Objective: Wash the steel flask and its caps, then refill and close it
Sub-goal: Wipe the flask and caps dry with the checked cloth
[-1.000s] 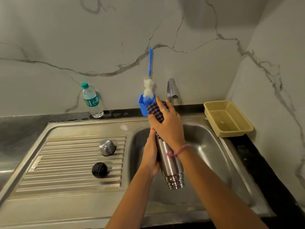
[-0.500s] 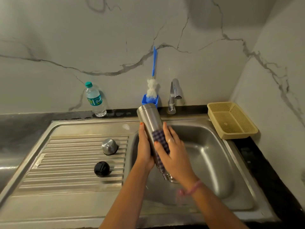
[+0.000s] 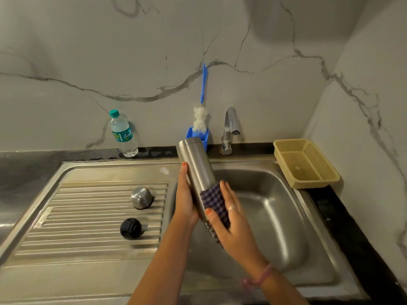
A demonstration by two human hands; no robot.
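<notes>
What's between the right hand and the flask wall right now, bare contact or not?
Not bare. A checkered cloth lies between the right hand and the steel flask, wrapped round its lower part over the sink basin. The left hand grips the flask directly, nothing visible between.

The ribbed steel drainboard (image 3: 88, 216) (left of the sink basin (image 3: 275, 216)) carries a steel cap (image 3: 141, 197) and a black cap (image 3: 130, 228).

The flask (image 3: 196, 168) is smooth brushed steel like the sink (image 3: 275, 216) and its ribbed drainboard (image 3: 88, 216), the checked cloth (image 3: 214, 201) is woven fabric, one cap (image 3: 142, 197) is shiny metal, another (image 3: 130, 228) matt black plastic.
</notes>
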